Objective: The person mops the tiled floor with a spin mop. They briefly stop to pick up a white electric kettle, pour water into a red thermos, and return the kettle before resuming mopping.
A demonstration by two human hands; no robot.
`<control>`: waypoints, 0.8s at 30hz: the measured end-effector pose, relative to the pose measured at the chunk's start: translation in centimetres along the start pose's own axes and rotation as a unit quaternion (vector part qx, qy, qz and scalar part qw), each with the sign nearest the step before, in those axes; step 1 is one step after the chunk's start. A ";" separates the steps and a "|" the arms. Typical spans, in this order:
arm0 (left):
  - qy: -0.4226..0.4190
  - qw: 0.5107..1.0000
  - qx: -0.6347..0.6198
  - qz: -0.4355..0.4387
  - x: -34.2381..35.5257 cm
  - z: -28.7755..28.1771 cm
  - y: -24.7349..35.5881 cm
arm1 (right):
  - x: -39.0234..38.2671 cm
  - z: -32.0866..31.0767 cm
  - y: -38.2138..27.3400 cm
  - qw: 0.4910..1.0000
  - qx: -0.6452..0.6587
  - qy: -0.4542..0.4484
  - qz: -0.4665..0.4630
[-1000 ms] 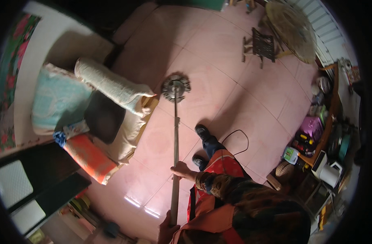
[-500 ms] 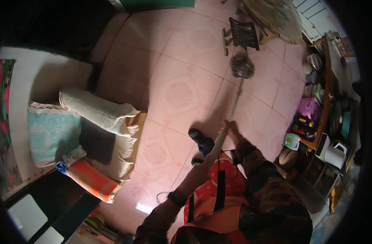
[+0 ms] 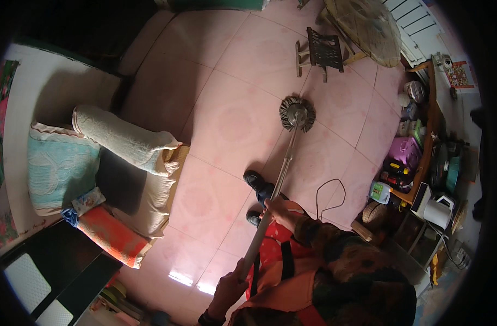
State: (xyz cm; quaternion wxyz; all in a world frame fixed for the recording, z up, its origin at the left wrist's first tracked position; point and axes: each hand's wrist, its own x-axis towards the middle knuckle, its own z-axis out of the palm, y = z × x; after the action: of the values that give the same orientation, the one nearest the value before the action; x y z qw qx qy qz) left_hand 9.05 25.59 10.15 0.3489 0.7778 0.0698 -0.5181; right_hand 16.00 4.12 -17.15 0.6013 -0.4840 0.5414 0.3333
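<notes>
A mop (image 3: 297,113) with a round, dark grey fringed head rests on the pink tiles ahead of me, its long pale pole slanting back toward my body. My left hand (image 3: 230,288) is closed round the pole near its lower end, beside my left hip. Further up, my right hand (image 3: 281,212) grips the same pole in front of my red apron (image 3: 275,233). My shoes (image 3: 254,179) stand on the floor just left of the pole.
A small dark stool (image 3: 324,50) stands beyond the mop head, beside a round covered table (image 3: 368,32). Bottles and a purple container (image 3: 405,151) line the wooden shelf on the right. To the left sits a cushioned armchair (image 3: 123,185). A thin cord (image 3: 331,208) loops on the floor.
The mop head has come nearer and to the left, away from the stool. Both hands have drawn back toward my body with the pole, still holding it.
</notes>
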 end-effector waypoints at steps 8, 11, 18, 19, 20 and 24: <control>-0.015 0.989 -0.077 0.123 14.9 -0.3 10.8 | 8.4 -8.7 -16.4 0.993 0.069 0.043 -0.085; -0.082 0.984 -0.068 0.140 14.2 1.9 11.5 | 8.1 -13.4 -13.1 0.992 -0.067 0.025 -0.105; 0.093 0.972 0.185 0.112 7.2 -3.0 3.8 | 4.7 -5.6 -3.5 0.991 0.102 0.084 -0.001; 0.135 0.972 0.158 0.108 5.7 -3.7 2.6 | 4.2 -4.1 -2.4 0.993 0.105 0.058 -0.007; 0.158 0.972 0.150 0.083 3.4 -3.8 1.5 | 3.4 -3.2 -0.9 0.996 0.084 -0.003 0.018; 0.167 0.981 0.043 -0.094 -8.1 -0.4 -2.9 | 0.1 1.4 9.6 0.987 0.047 -0.134 0.069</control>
State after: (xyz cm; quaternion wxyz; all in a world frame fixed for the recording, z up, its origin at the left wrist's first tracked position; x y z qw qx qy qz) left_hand 4.33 30.04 15.78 0.2483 0.8574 0.1780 -0.4142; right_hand 7.63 8.40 -19.46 0.6659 -0.3677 0.5029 0.4104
